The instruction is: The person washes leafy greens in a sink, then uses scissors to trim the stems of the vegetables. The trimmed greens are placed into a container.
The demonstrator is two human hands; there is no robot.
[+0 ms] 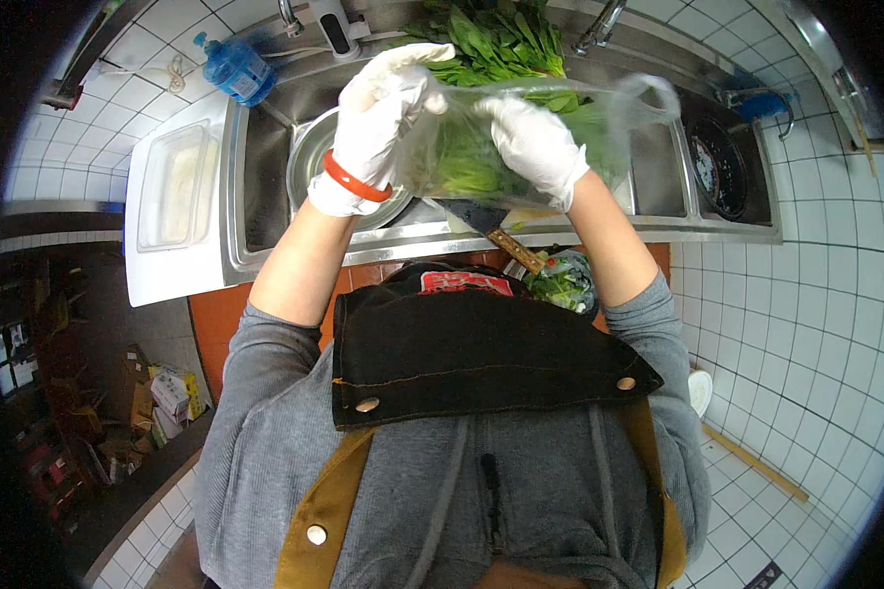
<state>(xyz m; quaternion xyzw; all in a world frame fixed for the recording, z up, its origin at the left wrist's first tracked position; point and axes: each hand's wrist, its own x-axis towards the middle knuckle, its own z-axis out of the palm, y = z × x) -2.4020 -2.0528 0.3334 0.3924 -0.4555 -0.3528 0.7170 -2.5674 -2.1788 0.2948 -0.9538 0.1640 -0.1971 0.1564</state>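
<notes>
Both my hands wear white gloves and are raised over the steel sink. A clear plastic bag (604,140) stretches between and beyond them. My left hand (387,110), with an orange-red bangle at the wrist, is at the bag's left edge, fingers closed around its film. My right hand (534,143) lies at or within the bag's middle; its fingers are blurred behind the film, so its grip is unclear. Leafy greens (497,37) are heaped behind the bag, and more green shows through it. A cleaver (516,250) with a wooden handle rests by the sink's front edge.
A steel basin (313,158) sits in the left sink bowl, a dark round pan (718,169) in the right one. A clear plastic container (177,188) and a blue pump bottle (239,70) stand at the left. Greens in a bag (566,283) are below the front edge.
</notes>
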